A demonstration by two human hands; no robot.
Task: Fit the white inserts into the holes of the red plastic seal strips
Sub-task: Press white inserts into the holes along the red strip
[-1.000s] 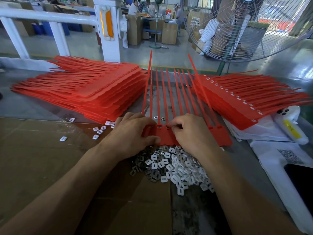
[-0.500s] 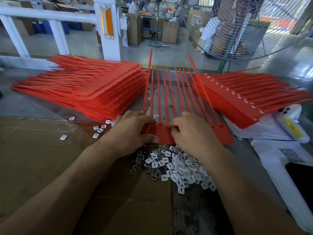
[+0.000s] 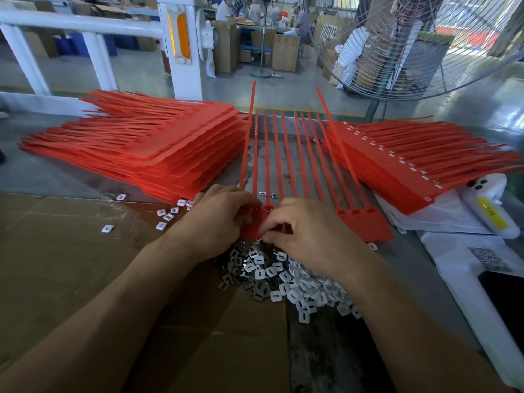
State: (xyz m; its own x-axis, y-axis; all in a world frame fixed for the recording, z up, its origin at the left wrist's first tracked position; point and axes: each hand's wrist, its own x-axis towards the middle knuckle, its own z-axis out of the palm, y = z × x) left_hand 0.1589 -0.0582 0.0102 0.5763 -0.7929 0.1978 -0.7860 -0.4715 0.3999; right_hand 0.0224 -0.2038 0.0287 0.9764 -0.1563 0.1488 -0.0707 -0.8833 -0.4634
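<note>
Both of your hands sat at the centre of the frame over the near edge of the red seal strip sheet (image 3: 365, 225), whose long tails fanned away toward the top of the picture. Your left hand (image 3: 218, 219) lay curled over the left end of that sheet's flat tab, its fingers bent down onto the red plastic and holding it. Your right hand (image 3: 306, 234) was just beside it, thumb and forefinger drawn together in a pinch at the tab's lower edge; whether a white insert sat between those fingertips I cannot tell, because the fingers hid the spot. Directly below your hands, at lower centre, lay the heap of white inserts (image 3: 286, 279), spilling onto the brown cardboard (image 3: 71, 265) and the grey table (image 3: 411, 259). A few loose inserts (image 3: 166, 217) were scattered to the left of your left hand, and two more lay between the tails just above your knuckles. At left of the frame a tall stack of red strips (image 3: 141, 148) rested with its holes not visible, while the right-hand stack (image 3: 411, 165) showed small white squares along its edge. At the far right lay a white device with a yellow label (image 3: 490, 205) on white papers (image 3: 465, 256). A large fan (image 3: 411, 46) stood at the upper right.
</note>
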